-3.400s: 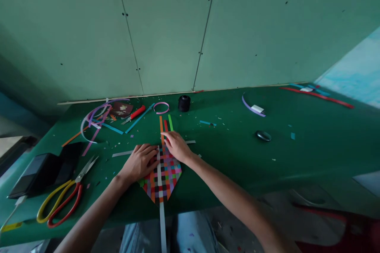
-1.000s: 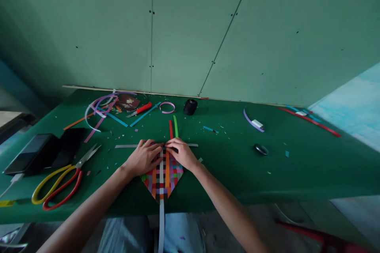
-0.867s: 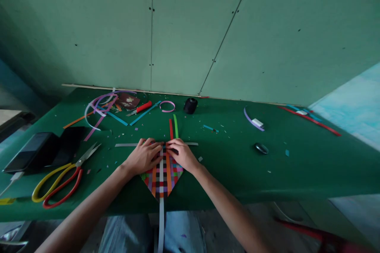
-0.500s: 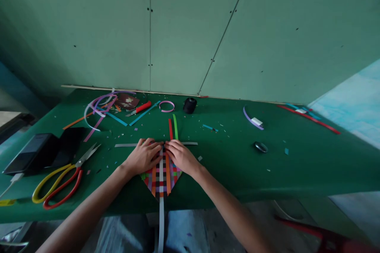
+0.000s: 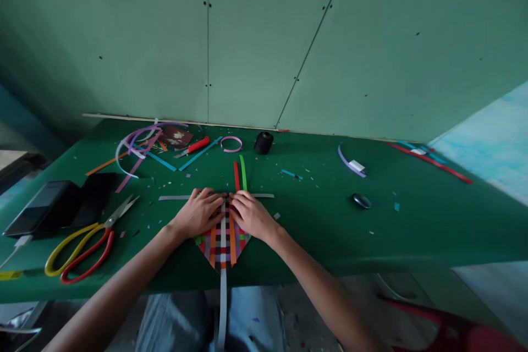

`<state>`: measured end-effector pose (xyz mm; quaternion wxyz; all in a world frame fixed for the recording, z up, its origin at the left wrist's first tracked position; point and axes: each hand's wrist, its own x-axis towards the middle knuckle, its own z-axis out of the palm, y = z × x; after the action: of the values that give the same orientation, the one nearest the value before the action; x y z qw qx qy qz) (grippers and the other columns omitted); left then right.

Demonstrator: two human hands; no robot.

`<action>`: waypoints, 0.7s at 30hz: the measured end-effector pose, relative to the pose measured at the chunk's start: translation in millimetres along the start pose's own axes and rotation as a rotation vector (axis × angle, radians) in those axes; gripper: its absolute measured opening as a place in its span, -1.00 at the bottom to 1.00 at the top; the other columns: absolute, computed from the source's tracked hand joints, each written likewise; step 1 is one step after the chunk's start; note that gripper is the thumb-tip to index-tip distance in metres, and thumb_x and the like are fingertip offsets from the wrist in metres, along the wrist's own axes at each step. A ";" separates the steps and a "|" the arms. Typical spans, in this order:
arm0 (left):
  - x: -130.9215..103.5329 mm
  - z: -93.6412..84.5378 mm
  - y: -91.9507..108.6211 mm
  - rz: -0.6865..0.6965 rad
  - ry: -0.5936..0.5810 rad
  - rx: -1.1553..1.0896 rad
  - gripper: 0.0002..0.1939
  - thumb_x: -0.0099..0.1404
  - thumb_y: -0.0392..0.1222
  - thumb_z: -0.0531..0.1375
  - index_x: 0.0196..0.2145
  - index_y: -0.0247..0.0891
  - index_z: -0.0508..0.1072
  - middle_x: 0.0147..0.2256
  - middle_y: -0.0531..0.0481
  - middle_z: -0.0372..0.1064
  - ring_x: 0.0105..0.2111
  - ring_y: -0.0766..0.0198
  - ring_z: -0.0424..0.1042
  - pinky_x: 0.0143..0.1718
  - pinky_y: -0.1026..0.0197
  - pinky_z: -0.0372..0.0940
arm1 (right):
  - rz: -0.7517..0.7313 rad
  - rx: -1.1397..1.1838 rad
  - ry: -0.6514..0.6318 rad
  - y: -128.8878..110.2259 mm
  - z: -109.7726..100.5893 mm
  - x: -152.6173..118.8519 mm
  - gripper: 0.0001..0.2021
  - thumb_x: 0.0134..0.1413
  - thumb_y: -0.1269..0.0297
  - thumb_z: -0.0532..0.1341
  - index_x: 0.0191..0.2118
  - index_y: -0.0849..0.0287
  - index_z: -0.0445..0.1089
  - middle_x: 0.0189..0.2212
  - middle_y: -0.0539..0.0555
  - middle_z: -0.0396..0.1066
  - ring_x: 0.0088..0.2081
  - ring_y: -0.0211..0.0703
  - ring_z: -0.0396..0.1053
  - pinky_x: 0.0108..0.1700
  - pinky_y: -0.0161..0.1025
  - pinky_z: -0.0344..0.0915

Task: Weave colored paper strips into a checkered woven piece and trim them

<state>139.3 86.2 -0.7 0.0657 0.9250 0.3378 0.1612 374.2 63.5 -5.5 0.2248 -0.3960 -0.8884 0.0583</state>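
A heart-like woven piece (image 5: pixel 233 245) of colored flat strips lies at the table's front edge, its pointed end toward me. My left hand (image 5: pixel 200 212) covers its upper left part and my right hand (image 5: pixel 249 214) its upper right. Both sets of fingers are bent and closed on its top edge, fingertips almost meeting at the middle. A pale grey strip (image 5: pixel 175 197) runs crosswise beneath the hands and sticks out on both sides. Down the center goes a white strip (image 5: pixel 223 302) that hangs past the edge. Red (image 5: pixel 236 176) and green (image 5: pixel 243 173) strip ends rise behind my right hand.
Yellow-and-red-handled scissors (image 5: pixel 99 236) lie left, beside a black device (image 5: pixel 43 209). Behind are a red-handled utility knife (image 5: pixel 196 147), a pile of strips (image 5: pixel 138 146), a pink ring (image 5: pixel 231 144) and a black roll (image 5: pixel 263 143). Rightward are a dark oval object (image 5: pixel 361 201) and more strips (image 5: pixel 433 162).
The whole view has shifted slightly. Both hands stay at the top edge of the woven piece, with almost no visible movement.
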 end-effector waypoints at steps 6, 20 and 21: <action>-0.3 -0.9 0.8 0.001 -0.016 0.018 -0.70 0.56 0.04 0.05 0.02 -0.13 0.46 0.22 -0.12 0.46 0.15 -0.11 0.31 0.15 -0.23 0.16 | -0.018 -0.006 -0.008 3.9 0.8 -3.0 -0.75 0.42 0.26 0.21 0.08 0.22 0.49 0.09 0.27 0.50 0.22 0.19 0.36 0.25 0.17 0.46; -0.2 -0.8 1.7 0.009 -0.010 0.045 -0.71 0.56 0.04 0.06 0.01 -0.14 0.44 0.23 -0.12 0.45 0.16 -0.11 0.31 0.13 -0.21 0.17 | -0.026 -0.073 -0.054 -0.1 -6.2 -2.0 -0.69 0.40 0.23 0.24 0.12 0.28 0.46 0.10 0.32 0.50 0.23 0.23 0.35 0.27 0.17 0.43; -0.3 -0.4 1.4 0.011 -0.005 0.045 -0.72 0.56 0.04 0.06 0.01 -0.14 0.44 0.23 -0.12 0.45 0.16 -0.10 0.32 0.14 -0.20 0.17 | -0.034 -0.083 -0.060 -0.5 -6.9 -1.5 -0.69 0.40 0.23 0.23 0.13 0.28 0.46 0.09 0.31 0.51 0.21 0.23 0.36 0.26 0.17 0.43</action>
<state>139.9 84.9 -0.1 0.0447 0.9286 0.3359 0.1515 377.8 61.6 0.3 0.1821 -0.3879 -0.9030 0.0293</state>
